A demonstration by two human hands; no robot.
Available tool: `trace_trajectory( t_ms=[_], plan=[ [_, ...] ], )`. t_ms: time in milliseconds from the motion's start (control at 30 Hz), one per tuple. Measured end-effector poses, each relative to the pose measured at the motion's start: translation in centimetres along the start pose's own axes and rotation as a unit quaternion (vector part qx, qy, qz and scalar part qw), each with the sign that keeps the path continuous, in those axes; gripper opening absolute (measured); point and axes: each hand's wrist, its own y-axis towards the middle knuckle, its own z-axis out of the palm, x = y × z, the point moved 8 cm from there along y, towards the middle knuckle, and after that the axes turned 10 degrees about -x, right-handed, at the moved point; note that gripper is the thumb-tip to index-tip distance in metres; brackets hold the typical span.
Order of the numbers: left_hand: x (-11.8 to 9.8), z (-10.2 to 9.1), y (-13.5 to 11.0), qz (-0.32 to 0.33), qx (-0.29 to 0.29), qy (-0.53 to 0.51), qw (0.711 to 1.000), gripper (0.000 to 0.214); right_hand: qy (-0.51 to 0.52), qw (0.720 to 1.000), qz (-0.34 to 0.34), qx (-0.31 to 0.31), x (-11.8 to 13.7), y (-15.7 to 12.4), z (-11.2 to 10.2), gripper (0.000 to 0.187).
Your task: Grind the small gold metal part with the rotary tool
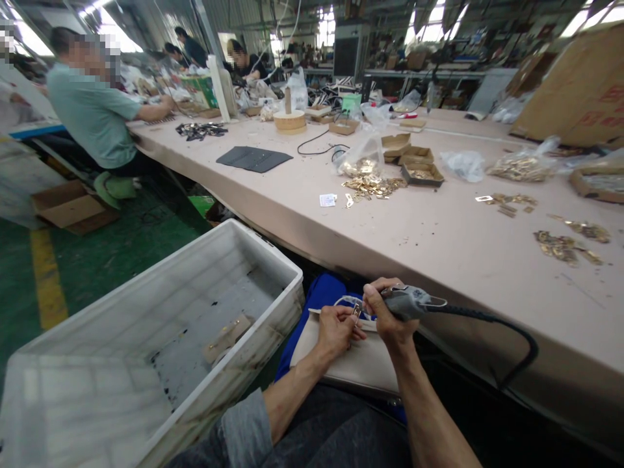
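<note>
A grey power tool (407, 302) is gripped by the right hand (387, 315); beside it, a small metal clasp (356, 312) is pinched by the left hand (338, 328) over the beige bag (363, 367).

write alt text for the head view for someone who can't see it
Seen from above, a person's right hand holds a grey corded power tool to a small metal piece pinched in the left hand, over a beige bag on the lap. A white plastic crate stands to the left; gold metal fittings litter the long table ahead.
</note>
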Motion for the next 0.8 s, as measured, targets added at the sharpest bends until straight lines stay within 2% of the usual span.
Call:
trace_trajectory(
  t_ms=[167, 333, 400, 500, 567, 633, 700, 800],
  plan=[
    [-1.1, 0.2, -0.3, 0.007, 0.011, 0.03, 0.999, 0.035, 0.015, 1.0, 0.009, 0.016, -0.1, 0.3, 0.0, 0.021],
    [-1.4, 0.8, -0.3, 0.018, 0.038, 0.073, 0.996, 0.032, -0.027, 0.999, 0.011, 0.039, 0.3, 0.5, 0.4, 0.029],
    [-1.4, 1.0, 0.0, 0.024, 0.036, 0.075, 0.996, 0.027, -0.032, 0.996, 0.006, 0.08, 0.9, 0.6, 0.9, 0.03],
    [-1.0, 1.2, 0.2, 0.012, 0.03, 0.082, 0.996, 0.021, -0.012, 0.984, 0.02, 0.175, 2.5, 0.7, 1.8, 0.028],
    [-0.6, 1.2, 0.2, -0.005, 0.032, 0.083, 0.996, 0.027, 0.055, 0.98, 0.037, 0.186, 4.1, 1.5, 1.3, 0.024],
    [-0.2, 1.0, 0.3, -0.018, 0.026, 0.081, 0.996, 0.039, 0.155, 0.978, 0.038, 0.138, 5.8, 3.5, -0.3, 0.018],
    [0.3, 0.7, 0.5, -0.025, 0.023, 0.079, 0.996, 0.048, 0.228, 0.972, 0.024, 0.055, 7.1, 6.6, -2.8, 0.014],
    [0.7, 0.4, 0.6, -0.034, 0.022, 0.074, 0.996, 0.051, 0.238, 0.967, 0.003, -0.091, 7.2, 12.5, -7.6, 0.018]
  ],
)
